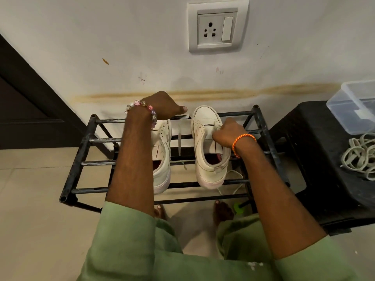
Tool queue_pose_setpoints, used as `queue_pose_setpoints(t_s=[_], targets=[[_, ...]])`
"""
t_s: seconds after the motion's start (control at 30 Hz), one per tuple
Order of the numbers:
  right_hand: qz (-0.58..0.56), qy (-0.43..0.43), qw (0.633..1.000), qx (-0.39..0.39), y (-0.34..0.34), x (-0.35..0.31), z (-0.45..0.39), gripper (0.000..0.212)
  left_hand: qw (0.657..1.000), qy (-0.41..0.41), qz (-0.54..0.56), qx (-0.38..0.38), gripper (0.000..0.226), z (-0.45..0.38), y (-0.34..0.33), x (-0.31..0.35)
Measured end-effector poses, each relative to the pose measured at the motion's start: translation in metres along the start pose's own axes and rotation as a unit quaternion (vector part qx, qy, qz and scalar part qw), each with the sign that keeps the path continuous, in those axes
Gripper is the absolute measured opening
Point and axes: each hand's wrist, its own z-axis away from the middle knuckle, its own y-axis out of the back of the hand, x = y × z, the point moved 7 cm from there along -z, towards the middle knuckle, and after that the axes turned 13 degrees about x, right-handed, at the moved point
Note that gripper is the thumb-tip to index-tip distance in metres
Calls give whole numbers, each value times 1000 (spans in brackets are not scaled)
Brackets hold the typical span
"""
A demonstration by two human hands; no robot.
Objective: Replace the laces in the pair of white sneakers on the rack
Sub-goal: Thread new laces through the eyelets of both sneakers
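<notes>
rack (81,159): black bars, by wall, holds both sneakers side by side
left hand (162,107): pinching lace (179,138) above left sneaker (162,155), lace hangs between shoes
right hand (227,133): clenched on right sneaker (207,142) tongue area
spare laces (359,157): on black stool (316,159), right, well apart

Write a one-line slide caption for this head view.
Left hand pulls a lace while right hand grips the right sneaker on the rack.
</notes>
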Motion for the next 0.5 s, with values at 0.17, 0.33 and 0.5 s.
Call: queue_pose_setpoints(t_s=[0.17, 0.33, 0.5], targets=[[-101, -9, 995, -5, 21, 0, -9, 45, 999, -29, 22, 6, 38, -1, -44, 12], [-72, 57, 995, 37, 21, -1, -16, 27, 996, -34, -16, 87, 26, -9, -64, 14], [-38, 83, 992, 84, 22, -4, -16, 20, 993, -50, -21, 101, 19, -8, -60, 14]])
